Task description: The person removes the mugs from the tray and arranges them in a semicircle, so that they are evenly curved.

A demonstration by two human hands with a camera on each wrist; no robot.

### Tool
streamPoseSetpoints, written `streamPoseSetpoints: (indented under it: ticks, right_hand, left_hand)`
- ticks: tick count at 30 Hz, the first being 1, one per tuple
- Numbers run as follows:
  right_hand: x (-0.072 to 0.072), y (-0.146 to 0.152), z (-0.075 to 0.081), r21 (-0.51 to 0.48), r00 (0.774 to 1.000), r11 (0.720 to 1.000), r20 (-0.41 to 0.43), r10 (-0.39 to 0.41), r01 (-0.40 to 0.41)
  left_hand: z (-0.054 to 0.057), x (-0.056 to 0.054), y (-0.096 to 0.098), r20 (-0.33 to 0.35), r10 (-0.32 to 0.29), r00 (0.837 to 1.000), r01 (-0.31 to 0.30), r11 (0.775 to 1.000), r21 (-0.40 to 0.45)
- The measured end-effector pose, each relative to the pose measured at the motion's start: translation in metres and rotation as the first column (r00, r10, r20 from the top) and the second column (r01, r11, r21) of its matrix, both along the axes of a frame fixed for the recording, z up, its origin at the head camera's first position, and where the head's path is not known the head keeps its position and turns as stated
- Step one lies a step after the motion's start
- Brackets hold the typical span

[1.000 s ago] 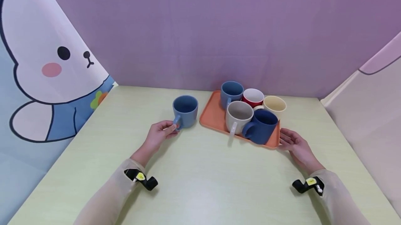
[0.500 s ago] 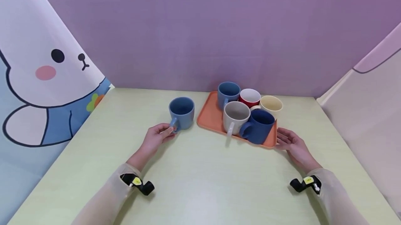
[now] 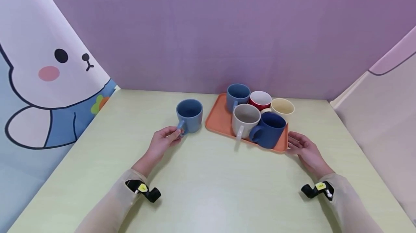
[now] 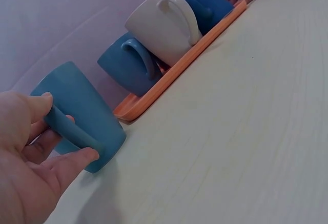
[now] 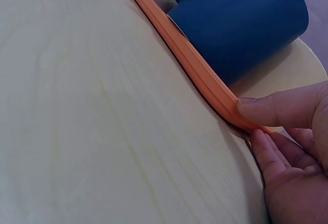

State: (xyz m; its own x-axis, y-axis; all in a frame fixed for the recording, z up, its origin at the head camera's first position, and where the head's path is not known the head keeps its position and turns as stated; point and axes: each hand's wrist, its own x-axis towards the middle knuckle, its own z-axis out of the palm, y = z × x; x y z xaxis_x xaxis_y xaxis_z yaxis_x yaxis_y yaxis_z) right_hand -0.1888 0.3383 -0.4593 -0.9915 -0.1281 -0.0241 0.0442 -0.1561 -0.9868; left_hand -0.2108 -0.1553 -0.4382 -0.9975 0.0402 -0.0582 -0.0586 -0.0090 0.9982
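My left hand (image 3: 164, 142) pinches the handle of a light blue mug (image 3: 192, 119), which stands upright on the table left of the orange tray (image 3: 218, 123). In the left wrist view the thumb and fingers (image 4: 77, 165) lie along that handle. With thumb and fingers my right hand (image 3: 308, 153) grips the tray's near right corner, the thumb (image 5: 277, 112) on the rim. Closest to this hand on the tray is a dark blue mug (image 3: 271, 135). Left of it stands a light grey mug (image 3: 243, 121) with its handle toward me.
Toward the back of the tray are another blue mug (image 3: 236, 99), a red mug with a white inside (image 3: 258, 106) and a cream mug (image 3: 287, 113). A purple cloth wall (image 3: 195, 45) rises behind the pale table (image 3: 211, 186). A cartoon-printed sheet (image 3: 29, 92) hangs on the left.
The head view has shifted slightly. Both hands keep their holds, and the mugs and tray stay where they were.
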Motion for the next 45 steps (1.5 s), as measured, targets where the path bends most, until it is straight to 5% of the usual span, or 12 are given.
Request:
streamPoseSetpoints:
  ticks: [6,16,32,45]
  right_hand:
    - [-0.001,0.0,-0.001,-0.001,1.0,1.0,-0.002,0.013,-0.013]
    - [-0.002,0.001,-0.001,0.011,1.0,1.0,0.009,0.002,-0.002]
    - [-0.001,0.002,-0.002,-0.057,0.999,0.998,-0.032,0.017,-0.019]
    - [-0.001,0.002,-0.003,-0.055,0.999,0.998,-0.037,0.01,-0.012]
  left_hand:
    - [0.005,0.003,-0.003,-0.044,0.089,0.995,-0.088,0.996,0.011]
    - [0.028,0.006,-0.006,-0.146,0.097,0.984,-0.084,0.992,0.094]
    - [0.052,0.017,0.028,-0.22,-0.042,0.975,0.071,0.989,0.127]
    - [0.038,0.016,0.074,-0.203,-0.205,0.957,0.239,0.957,0.161]
